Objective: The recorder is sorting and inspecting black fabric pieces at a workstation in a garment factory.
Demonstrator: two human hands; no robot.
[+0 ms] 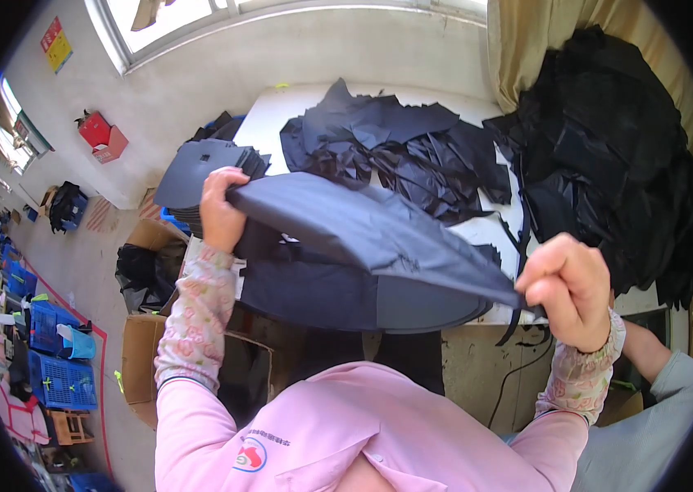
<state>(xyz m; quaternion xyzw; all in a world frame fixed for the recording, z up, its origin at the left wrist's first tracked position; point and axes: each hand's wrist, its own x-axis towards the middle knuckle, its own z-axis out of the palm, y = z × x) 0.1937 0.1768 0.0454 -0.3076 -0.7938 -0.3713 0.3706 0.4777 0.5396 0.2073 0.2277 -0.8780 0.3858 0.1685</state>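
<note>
Nearest, a pink collared work shirt (pixel 346 410) bears a round emblem (pixel 250 454) in red, green and blue, with a short line of dark characters beside it. Beyond, the left hand (pixel 222 209) is closed over one end of a dark fabric panel (pixel 363 221); the right hand (pixel 566 291) pinches the opposite end between thumb and bent fingers, with little gap. The panel spans the two hands at a slant, raised above a layered stack of dark cut pieces (pixel 313 291) at the table's near edge. Good handling here would probably mean even tension from both ends, a firm hold close to the edge, and the smoothing of the wrinkles toward the right, with the slack middle clear of the stack. Farther off, grey stacked pieces (pixel 199 168) stand at left, and a crumpled pile of dark cloth (pixel 395 143) lies on the white table (pixel 264 111); a black fabric heap (pixel 600 156) rises at right. Farthest, a red-and-yellow wall notice (pixel 57 45) carries print too small to read.
</note>
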